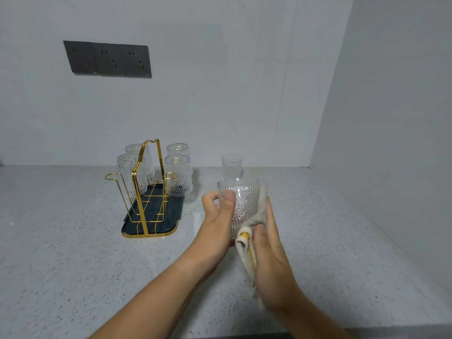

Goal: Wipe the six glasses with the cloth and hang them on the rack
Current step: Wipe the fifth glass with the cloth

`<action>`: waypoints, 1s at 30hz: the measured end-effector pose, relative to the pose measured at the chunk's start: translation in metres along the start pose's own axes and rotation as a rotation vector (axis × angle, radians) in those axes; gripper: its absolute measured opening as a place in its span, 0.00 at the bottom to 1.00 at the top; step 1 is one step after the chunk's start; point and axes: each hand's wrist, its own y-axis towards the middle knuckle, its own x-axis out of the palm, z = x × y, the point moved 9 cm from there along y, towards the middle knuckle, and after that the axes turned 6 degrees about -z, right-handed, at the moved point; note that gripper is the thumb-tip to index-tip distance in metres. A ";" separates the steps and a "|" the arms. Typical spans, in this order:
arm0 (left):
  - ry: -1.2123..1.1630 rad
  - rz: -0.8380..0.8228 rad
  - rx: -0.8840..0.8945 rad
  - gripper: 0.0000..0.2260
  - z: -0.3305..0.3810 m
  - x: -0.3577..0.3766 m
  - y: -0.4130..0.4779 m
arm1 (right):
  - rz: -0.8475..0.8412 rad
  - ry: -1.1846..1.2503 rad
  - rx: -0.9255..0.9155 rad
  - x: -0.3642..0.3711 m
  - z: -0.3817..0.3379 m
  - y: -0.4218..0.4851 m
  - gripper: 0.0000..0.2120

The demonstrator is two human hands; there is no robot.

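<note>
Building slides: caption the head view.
Left hand grips a glass; right hand holds the cloth against it, beside the rack.

The left hand (217, 216) grips a patterned glass (241, 201) upright above the speckled tabletop (73, 265), while the right hand (269, 245) holds a beige cloth (247, 253) against its side. Four upturned glasses (177, 177) hang on the gold wire rack (146, 192). A sixth glass (231, 165) stands behind.

Speckled countertop (61, 253) bears the rack's dark tray (169, 222) and one upright glass (231, 165)
</note>
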 end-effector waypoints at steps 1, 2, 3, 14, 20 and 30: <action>0.056 0.019 0.003 0.22 0.001 0.000 -0.001 | -0.003 -0.005 -0.008 -0.001 0.000 0.000 0.26; 0.066 0.033 0.019 0.24 0.005 0.000 -0.002 | 0.000 -0.011 -0.014 -0.003 0.002 0.000 0.25; 0.026 0.056 0.030 0.26 0.006 -0.002 -0.002 | 0.008 -0.045 -0.025 -0.003 0.002 -0.001 0.25; -0.265 -0.055 -0.061 0.23 -0.003 0.014 0.001 | 0.019 -0.099 -0.032 -0.007 -0.035 0.008 0.24; -0.171 0.059 -0.030 0.22 0.012 -0.006 0.000 | -0.051 -0.225 -0.135 0.007 -0.012 -0.011 0.24; -0.350 -0.081 -0.050 0.19 0.006 0.018 -0.006 | 0.042 -0.135 -0.094 -0.015 -0.045 0.026 0.24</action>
